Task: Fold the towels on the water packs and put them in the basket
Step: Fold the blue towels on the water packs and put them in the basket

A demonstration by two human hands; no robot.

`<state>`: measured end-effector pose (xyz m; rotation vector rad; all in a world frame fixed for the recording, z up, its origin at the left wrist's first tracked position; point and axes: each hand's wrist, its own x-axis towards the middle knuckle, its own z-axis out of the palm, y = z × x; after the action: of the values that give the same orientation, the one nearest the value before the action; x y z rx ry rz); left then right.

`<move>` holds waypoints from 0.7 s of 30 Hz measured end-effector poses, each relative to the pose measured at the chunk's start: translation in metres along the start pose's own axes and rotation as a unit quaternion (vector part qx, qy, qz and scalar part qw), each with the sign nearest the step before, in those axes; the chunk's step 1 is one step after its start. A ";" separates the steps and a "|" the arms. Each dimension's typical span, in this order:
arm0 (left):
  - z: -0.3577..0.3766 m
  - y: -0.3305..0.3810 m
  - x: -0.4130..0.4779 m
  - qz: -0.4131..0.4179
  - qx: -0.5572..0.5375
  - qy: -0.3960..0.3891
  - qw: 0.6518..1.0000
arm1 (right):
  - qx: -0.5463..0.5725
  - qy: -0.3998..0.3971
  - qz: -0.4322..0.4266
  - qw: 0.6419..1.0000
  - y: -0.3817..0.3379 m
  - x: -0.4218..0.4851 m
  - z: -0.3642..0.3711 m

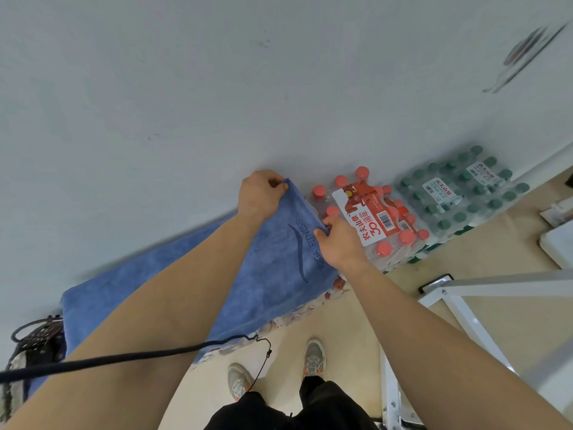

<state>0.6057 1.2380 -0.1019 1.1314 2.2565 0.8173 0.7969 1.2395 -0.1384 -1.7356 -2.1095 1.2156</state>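
Observation:
A blue towel (pixel 273 274) with dark lettering lies spread over the water packs along the wall. My left hand (pixel 259 193) pinches its far corner against the wall. My right hand (pixel 338 240) pinches the towel's near right corner, beside the red-capped water pack (pixel 381 221). Both corners sit at the towel's right end. A dark perforated basket (pixel 37 339) shows at the lower left edge, partly hidden by my left arm.
A green-capped water pack (pixel 459 193) stands right of the red one, against the wall. A white metal frame (pixel 465 308) and white objects occupy the floor at right. A black cable (pixel 124 356) crosses my left arm. My feet stand on the beige floor (pixel 356 321).

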 end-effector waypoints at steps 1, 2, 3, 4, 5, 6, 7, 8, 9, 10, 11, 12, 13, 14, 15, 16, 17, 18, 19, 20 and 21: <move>0.001 0.000 0.000 0.002 0.001 -0.005 1.000 | -0.011 -0.001 0.003 1.000 0.000 0.001 0.000; 0.003 -0.001 -0.001 0.005 0.002 -0.013 1.000 | -0.016 0.001 0.002 1.000 0.000 0.000 0.001; 0.004 -0.002 -0.002 0.007 0.002 -0.021 1.000 | -0.020 0.005 -0.002 1.000 -0.002 -0.001 0.002; 0.004 -0.003 -0.005 0.008 0.004 -0.032 0.999 | -0.026 0.011 -0.008 1.000 -0.004 -0.002 0.003; 0.003 -0.005 -0.007 0.010 0.008 -0.045 0.999 | -0.041 0.021 -0.016 0.999 -0.008 -0.004 0.004; 0.002 -0.008 -0.010 0.012 0.016 -0.058 0.998 | -0.058 0.030 -0.027 0.997 -0.010 -0.004 0.007; 0.000 -0.012 -0.013 0.014 0.023 -0.070 0.997 | -0.073 0.030 -0.034 0.996 -0.014 -0.005 0.009; -0.003 -0.017 -0.017 0.012 0.029 -0.079 0.996 | -0.077 0.025 -0.041 0.996 -0.018 -0.006 0.012; -0.007 -0.023 -0.020 0.008 0.032 -0.086 0.996 | -0.077 0.012 -0.046 0.996 -0.023 -0.006 0.015; -0.012 -0.029 -0.024 0.000 0.035 -0.089 0.995 | -0.075 0.001 -0.051 0.996 -0.028 -0.007 0.018; -0.017 -0.037 -0.028 -0.006 0.038 -0.089 0.995 | -0.076 -0.009 -0.054 0.996 -0.034 -0.008 0.022; -0.024 -0.045 -0.032 -0.014 0.043 -0.088 0.995 | -0.080 -0.016 -0.061 0.995 -0.040 -0.009 0.026; -0.031 -0.053 -0.036 -0.020 0.047 -0.085 0.995 | -0.088 -0.022 -0.067 0.994 -0.047 -0.010 0.031; -0.040 -0.062 -0.041 -0.028 0.050 -0.081 0.995 | -0.095 -0.031 -0.073 0.992 -0.055 -0.012 0.037; -0.049 -0.070 -0.046 -0.036 0.050 -0.075 0.995 | -0.100 -0.042 -0.078 0.991 -0.064 -0.014 0.043; -0.059 -0.079 -0.051 -0.045 0.048 -0.069 0.995 | -0.103 -0.053 -0.086 0.990 -0.073 -0.016 0.051; -0.068 -0.090 -0.057 -0.054 0.046 -0.062 0.996 | -0.106 -0.064 -0.094 0.988 -0.082 -0.018 0.058; -0.079 -0.101 -0.062 -0.065 0.043 -0.053 0.996 | -0.109 -0.073 -0.105 0.986 -0.093 -0.021 0.067; -0.089 -0.112 -0.068 -0.074 0.039 -0.044 0.995 | -0.112 -0.082 -0.117 0.983 -0.103 -0.024 0.076; -0.100 -0.122 -0.075 -0.084 0.035 -0.035 0.995 | -0.115 -0.089 -0.131 0.981 -0.113 -0.028 0.086; -0.110 -0.133 -0.082 -0.090 0.032 -0.024 0.995 | -0.119 -0.097 -0.143 0.978 -0.124 -0.033 0.096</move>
<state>0.5075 1.0747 -0.1039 0.9481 2.3194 0.6431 0.6587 1.1647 -0.1079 -1.3711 -2.6042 1.1292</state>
